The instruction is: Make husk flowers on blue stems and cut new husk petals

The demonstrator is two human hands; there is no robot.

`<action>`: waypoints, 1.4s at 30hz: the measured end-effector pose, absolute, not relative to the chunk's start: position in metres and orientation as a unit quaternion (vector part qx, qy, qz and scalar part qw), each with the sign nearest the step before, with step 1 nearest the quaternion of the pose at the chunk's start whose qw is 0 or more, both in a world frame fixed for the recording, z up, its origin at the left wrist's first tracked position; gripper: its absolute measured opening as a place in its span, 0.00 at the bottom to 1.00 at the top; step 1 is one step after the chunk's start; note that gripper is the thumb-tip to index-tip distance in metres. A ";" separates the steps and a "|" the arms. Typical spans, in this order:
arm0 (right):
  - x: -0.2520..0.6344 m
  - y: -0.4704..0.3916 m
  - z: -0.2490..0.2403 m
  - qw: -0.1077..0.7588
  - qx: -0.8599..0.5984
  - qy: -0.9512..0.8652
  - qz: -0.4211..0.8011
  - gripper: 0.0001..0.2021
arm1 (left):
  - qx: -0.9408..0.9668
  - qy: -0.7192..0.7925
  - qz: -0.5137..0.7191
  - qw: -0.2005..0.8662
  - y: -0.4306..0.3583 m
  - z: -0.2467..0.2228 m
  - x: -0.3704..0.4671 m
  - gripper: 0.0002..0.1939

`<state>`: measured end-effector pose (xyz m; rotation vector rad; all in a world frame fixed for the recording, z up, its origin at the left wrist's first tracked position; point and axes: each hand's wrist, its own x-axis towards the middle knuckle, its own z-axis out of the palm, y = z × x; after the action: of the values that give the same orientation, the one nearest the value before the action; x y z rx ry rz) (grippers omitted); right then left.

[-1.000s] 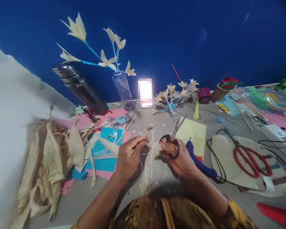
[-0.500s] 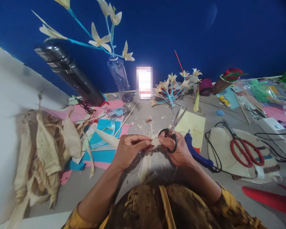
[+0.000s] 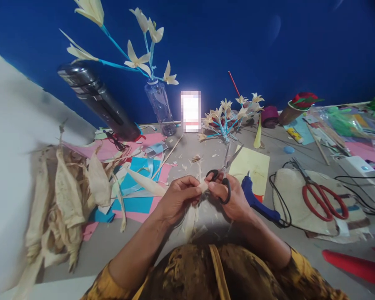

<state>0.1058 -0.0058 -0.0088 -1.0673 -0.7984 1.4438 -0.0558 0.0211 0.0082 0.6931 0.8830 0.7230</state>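
My left hand (image 3: 178,199) pinches a small pale piece of corn husk (image 3: 203,186) between thumb and fingers. On the piece's other side, the thumb and fingertips of my right hand (image 3: 235,196) meet it too. Black-handled scissors (image 3: 226,157) hang on my right hand's fingers, blades slightly apart and pointing away from me, clear of the husk. A long pale husk strip (image 3: 145,182) lies left of my left hand. Beneath both hands, small husk scraps are scattered on the grey table (image 3: 212,227).
Dried husks (image 3: 67,200) heap at left beside a dark flask (image 3: 104,104). Husk flowers stand in a clear bottle (image 3: 159,106); another bunch (image 3: 226,121) lies behind the scissors. At right are a blue glue gun (image 3: 259,204), red-handled scissors (image 3: 323,200) and a cord.
Both hands still hold the husk piece, now turned so more of its face shows. The scissors have tilted slightly. The whole view has shifted a little.
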 end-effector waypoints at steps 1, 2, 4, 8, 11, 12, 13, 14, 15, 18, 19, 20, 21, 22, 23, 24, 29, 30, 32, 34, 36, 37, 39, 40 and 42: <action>0.106 -0.006 -0.009 0.548 -0.452 -0.343 0.614 0.12 | 0.326 0.406 0.334 0.786 0.020 0.007 -0.055 0.13; 0.105 -0.007 -0.008 0.538 -0.454 -0.345 0.621 0.13 | 0.334 0.405 0.333 0.783 0.020 0.006 -0.055 0.13; 0.105 -0.009 -0.007 0.518 -0.455 -0.343 0.638 0.13 | 0.358 0.406 0.332 0.773 0.018 0.003 -0.055 0.13; 0.103 -0.010 -0.007 0.507 -0.424 -0.313 0.682 0.13 | 0.399 0.406 0.326 0.755 0.016 -0.003 -0.056 0.14; 0.103 -0.008 -0.007 0.513 -0.404 -0.281 0.703 0.13 | 0.411 0.390 0.318 0.760 0.016 -0.003 -0.058 0.15; 0.104 -0.007 -0.006 0.513 -0.396 -0.270 0.712 0.13 | 0.410 0.380 0.316 0.766 0.017 -0.002 -0.058 0.16; 0.104 -0.006 -0.006 0.512 -0.385 -0.260 0.723 0.13 | 0.406 0.369 0.314 0.775 0.017 -0.001 -0.058 0.17; 0.105 -0.005 -0.005 0.512 -0.374 -0.250 0.732 0.13 | 0.400 0.359 0.311 0.784 0.018 0.000 -0.057 0.18; 0.105 -0.005 -0.004 0.514 -0.364 -0.245 0.737 0.14 | 0.394 0.349 0.309 0.792 0.018 0.002 -0.056 0.19; 0.106 -0.005 -0.005 0.538 -0.360 -0.257 0.718 0.17 | 0.383 0.342 0.317 0.798 0.018 0.004 -0.053 0.19; 0.106 -0.006 -0.006 0.543 -0.369 -0.266 0.706 0.17 | 0.381 0.343 0.323 0.796 0.018 0.003 -0.052 0.19; 0.105 -0.007 -0.008 0.545 -0.378 -0.272 0.697 0.17 | 0.379 0.343 0.329 0.794 0.018 0.002 -0.052 0.18; 0.104 -0.007 -0.008 0.545 -0.385 -0.273 0.693 0.17 | 0.378 0.342 0.333 0.793 0.017 0.000 -0.052 0.18; 0.103 -0.008 -0.009 0.545 -0.389 -0.270 0.692 0.16 | 0.376 0.340 0.337 0.793 0.017 -0.001 -0.052 0.17; 0.102 -0.008 -0.009 0.545 -0.390 -0.264 0.693 0.15 | 0.374 0.337 0.339 0.795 0.017 -0.002 -0.052 0.17; 0.101 -0.009 -0.008 0.548 -0.389 -0.256 0.695 0.15 | 0.369 0.331 0.339 0.800 0.017 -0.002 -0.052 0.18; 0.097 -0.008 -0.003 0.568 -0.398 -0.239 0.679 0.15 | 0.327 0.309 0.347 0.823 0.018 0.002 -0.055 0.22; 0.096 -0.008 -0.003 0.568 -0.399 -0.241 0.678 0.15 | 0.330 0.314 0.346 0.820 0.018 0.002 -0.055 0.23; 0.095 -0.009 -0.004 0.565 -0.404 -0.247 0.676 0.15 | 0.344 0.337 0.344 0.806 0.017 0.000 -0.055 0.22; 0.094 -0.010 -0.006 0.560 -0.412 -0.253 0.673 0.15 | 0.356 0.358 0.347 0.791 0.015 -0.003 -0.053 0.17; 0.094 -0.011 -0.008 0.558 -0.416 -0.253 0.672 0.15 | 0.353 0.353 0.356 0.790 0.014 -0.005 -0.051 0.15; 0.094 -0.011 -0.008 0.557 -0.412 -0.250 0.677 0.15 | 0.346 0.340 0.358 0.798 0.014 -0.005 -0.051 0.15; 0.094 -0.010 -0.007 0.554 -0.395 -0.243 0.692 0.15 | 0.325 0.304 0.361 0.819 0.015 -0.004 -0.051 0.15; 0.095 -0.009 -0.006 0.553 -0.384 -0.241 0.699 0.15 | 0.315 0.286 0.361 0.830 0.016 -0.003 -0.052 0.16; 0.097 -0.008 -0.005 0.551 -0.373 -0.242 0.706 0.15 | 0.308 0.265 0.354 0.842 0.018 -0.001 -0.055 0.14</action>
<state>0.0971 -0.0078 -0.0048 -0.8817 -0.5718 1.6710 -0.0546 0.0179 -0.0006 0.6517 0.5609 0.7487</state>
